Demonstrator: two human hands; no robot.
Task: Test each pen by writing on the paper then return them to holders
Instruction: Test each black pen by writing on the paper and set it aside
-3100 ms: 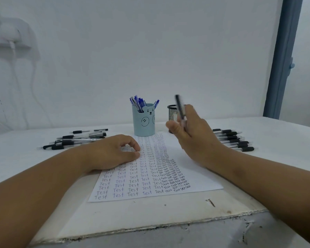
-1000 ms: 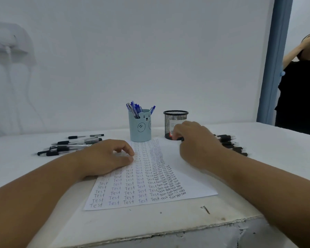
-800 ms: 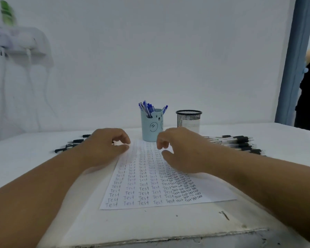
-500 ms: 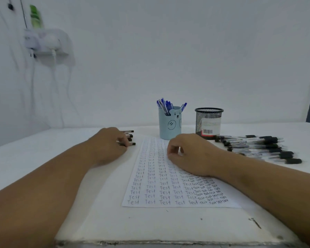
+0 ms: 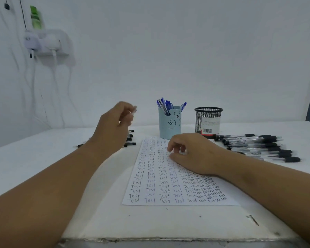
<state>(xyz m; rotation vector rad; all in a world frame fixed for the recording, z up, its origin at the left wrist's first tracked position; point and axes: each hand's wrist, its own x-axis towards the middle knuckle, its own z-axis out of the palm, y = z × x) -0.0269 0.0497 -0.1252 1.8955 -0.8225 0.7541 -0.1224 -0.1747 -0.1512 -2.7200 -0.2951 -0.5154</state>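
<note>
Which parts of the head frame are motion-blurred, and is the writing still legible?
Head view: the left hand is raised, and its fingertips are smeared, so I can't tell what they pinch. The black pens on the right are streaked too. "Test" on the paper reads sharply in the near rows and softens toward the blue cup. Lighting is flat, with no glare.

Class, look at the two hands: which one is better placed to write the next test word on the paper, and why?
The right hand. It already rests on the paper with loosely curled, empty fingers. The left hand is raised above the black pens on the left, fingers curled round something blurred, likely a pen, so it must pass it across.
</note>
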